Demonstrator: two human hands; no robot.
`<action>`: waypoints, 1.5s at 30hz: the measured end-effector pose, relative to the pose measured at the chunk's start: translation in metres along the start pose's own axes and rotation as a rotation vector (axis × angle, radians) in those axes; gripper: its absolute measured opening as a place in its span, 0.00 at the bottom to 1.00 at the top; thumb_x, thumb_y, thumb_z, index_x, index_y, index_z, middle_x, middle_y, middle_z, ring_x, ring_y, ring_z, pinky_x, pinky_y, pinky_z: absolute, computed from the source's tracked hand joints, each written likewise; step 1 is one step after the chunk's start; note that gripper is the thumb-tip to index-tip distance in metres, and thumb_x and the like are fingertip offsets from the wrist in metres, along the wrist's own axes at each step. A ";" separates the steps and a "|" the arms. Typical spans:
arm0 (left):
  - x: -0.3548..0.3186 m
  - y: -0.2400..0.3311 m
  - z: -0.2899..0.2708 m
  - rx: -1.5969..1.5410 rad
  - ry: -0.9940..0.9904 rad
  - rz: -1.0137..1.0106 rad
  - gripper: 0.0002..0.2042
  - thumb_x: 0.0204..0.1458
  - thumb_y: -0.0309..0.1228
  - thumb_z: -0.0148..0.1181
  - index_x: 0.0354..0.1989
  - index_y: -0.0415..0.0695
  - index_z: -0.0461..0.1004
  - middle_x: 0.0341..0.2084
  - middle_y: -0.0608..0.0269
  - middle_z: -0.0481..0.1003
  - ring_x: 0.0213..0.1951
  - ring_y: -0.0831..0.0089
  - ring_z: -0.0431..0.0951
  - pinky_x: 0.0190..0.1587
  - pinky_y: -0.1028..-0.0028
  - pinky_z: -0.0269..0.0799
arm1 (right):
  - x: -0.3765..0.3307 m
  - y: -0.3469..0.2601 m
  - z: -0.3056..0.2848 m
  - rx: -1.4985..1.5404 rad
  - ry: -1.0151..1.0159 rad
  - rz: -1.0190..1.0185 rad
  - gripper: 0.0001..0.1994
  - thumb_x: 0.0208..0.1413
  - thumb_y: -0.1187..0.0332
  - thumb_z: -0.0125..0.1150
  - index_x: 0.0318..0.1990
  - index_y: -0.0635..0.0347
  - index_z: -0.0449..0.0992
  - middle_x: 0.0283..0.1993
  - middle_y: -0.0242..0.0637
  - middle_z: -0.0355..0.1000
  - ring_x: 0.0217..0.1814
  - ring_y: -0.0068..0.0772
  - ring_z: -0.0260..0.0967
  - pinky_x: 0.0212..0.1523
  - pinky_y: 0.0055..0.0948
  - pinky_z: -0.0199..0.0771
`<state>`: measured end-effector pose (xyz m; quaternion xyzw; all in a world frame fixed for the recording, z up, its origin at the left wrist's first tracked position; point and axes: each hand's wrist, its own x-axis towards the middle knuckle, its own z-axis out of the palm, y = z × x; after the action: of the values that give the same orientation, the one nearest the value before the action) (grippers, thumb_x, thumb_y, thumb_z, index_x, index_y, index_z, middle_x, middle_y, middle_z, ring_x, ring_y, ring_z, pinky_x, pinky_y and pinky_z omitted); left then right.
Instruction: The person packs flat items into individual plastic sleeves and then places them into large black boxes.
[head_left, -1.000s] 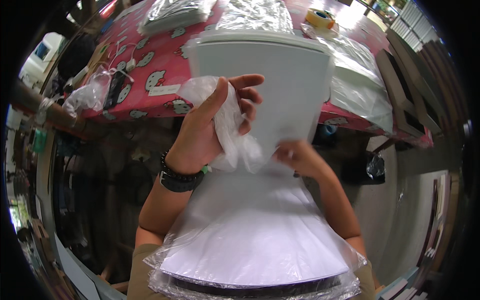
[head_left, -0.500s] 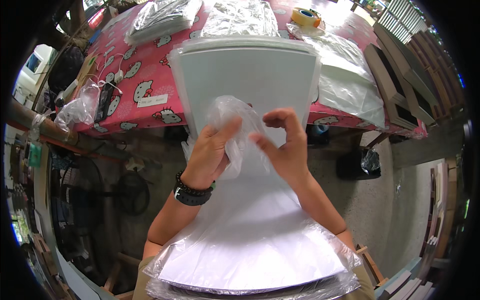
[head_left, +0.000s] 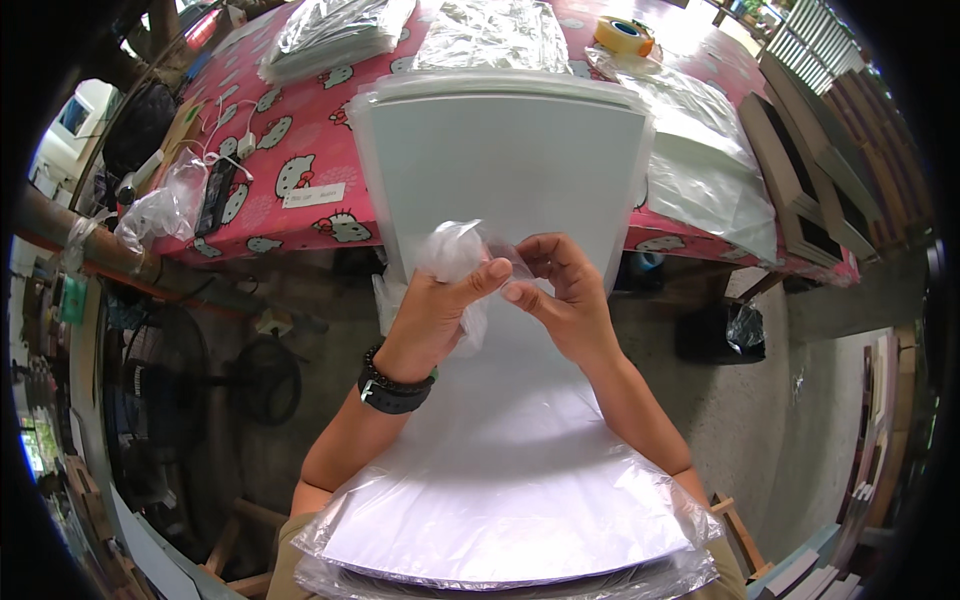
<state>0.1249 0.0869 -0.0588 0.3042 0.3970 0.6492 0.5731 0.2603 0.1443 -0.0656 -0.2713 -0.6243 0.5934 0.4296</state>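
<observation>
Crumpled clear plastic film (head_left: 455, 250) is bunched in my left hand (head_left: 440, 305), whose thumb presses over it. Close beside it, my right hand (head_left: 565, 300) pinches a stretched edge of the same film between thumb and fingers. Below my forearms, a stack of white sheets in clear plastic sleeves (head_left: 500, 510) rests on my lap. Behind my hands, a large pale grey panel in plastic (head_left: 510, 150) leans over the table edge; my hands cover part of its lower end. Whether the panel and the lap stack touch is hard to tell.
A table with a pink patterned cover (head_left: 300, 130) stands ahead. It bears plastic-wrapped stacks (head_left: 335, 40), a tape roll (head_left: 623, 37), a phone (head_left: 214, 198) and flat boxes (head_left: 790, 170). A fan (head_left: 165, 365) stands at left, a black bin (head_left: 705, 335) under the table at right.
My hands have come closer together, and the right fingers have closed on the film's edge. The loose film has shrunk to a tighter bunch in my left hand.
</observation>
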 end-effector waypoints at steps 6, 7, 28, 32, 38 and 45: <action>-0.002 -0.002 -0.005 -0.015 -0.037 0.006 0.10 0.42 0.26 0.60 0.32 0.42 0.67 0.26 0.71 0.67 0.32 0.84 0.66 0.31 0.82 0.60 | -0.001 0.004 -0.008 -0.011 -0.001 0.038 0.05 0.47 0.74 0.58 0.28 0.65 0.69 0.26 0.29 0.66 0.30 0.17 0.61 0.32 0.17 0.62; -0.002 -0.005 -0.007 -0.024 -0.053 0.009 0.10 0.41 0.25 0.60 0.32 0.42 0.67 0.26 0.71 0.67 0.31 0.84 0.66 0.31 0.82 0.60 | -0.002 0.005 -0.007 -0.030 0.017 0.017 0.05 0.46 0.74 0.58 0.27 0.65 0.69 0.26 0.28 0.66 0.30 0.17 0.61 0.32 0.16 0.61; -0.015 0.003 -0.021 0.087 -0.268 0.024 0.19 0.48 0.48 0.51 0.25 0.41 0.66 0.18 0.66 0.67 0.26 0.77 0.68 0.31 0.80 0.62 | 0.006 -0.011 -0.020 -0.055 -0.364 -0.159 0.05 0.52 0.72 0.52 0.30 0.66 0.68 0.29 0.35 0.67 0.31 0.24 0.63 0.35 0.22 0.63; -0.022 0.013 -0.042 0.228 0.021 -0.087 0.15 0.48 0.39 0.53 0.36 0.38 0.66 0.17 0.65 0.69 0.21 0.79 0.67 0.26 0.80 0.63 | 0.003 -0.017 -0.058 0.715 -0.445 -0.015 0.12 0.56 0.61 0.46 0.39 0.59 0.68 0.31 0.34 0.67 0.34 0.27 0.61 0.38 0.29 0.63; -0.033 0.034 -0.162 0.463 0.306 0.231 0.15 0.52 0.32 0.46 0.46 0.36 0.63 0.26 0.56 0.72 0.31 0.71 0.72 0.33 0.74 0.67 | 0.014 -0.055 -0.158 0.947 0.692 -0.059 0.09 0.56 0.62 0.46 0.36 0.56 0.69 0.21 0.25 0.58 0.20 0.18 0.50 0.19 0.17 0.52; -0.059 0.083 -0.096 0.691 0.582 0.622 0.10 0.52 0.34 0.49 0.36 0.40 0.69 0.23 0.66 0.67 0.24 0.81 0.65 0.31 0.80 0.66 | 0.005 -0.062 -0.095 -0.018 0.511 -0.166 0.06 0.53 0.66 0.50 0.31 0.59 0.70 0.23 0.25 0.63 0.16 0.11 0.52 0.16 0.14 0.53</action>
<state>0.0116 0.0102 -0.0317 0.3857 0.6206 0.6771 0.0874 0.3502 0.1872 -0.0112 -0.3641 -0.5210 0.4626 0.6180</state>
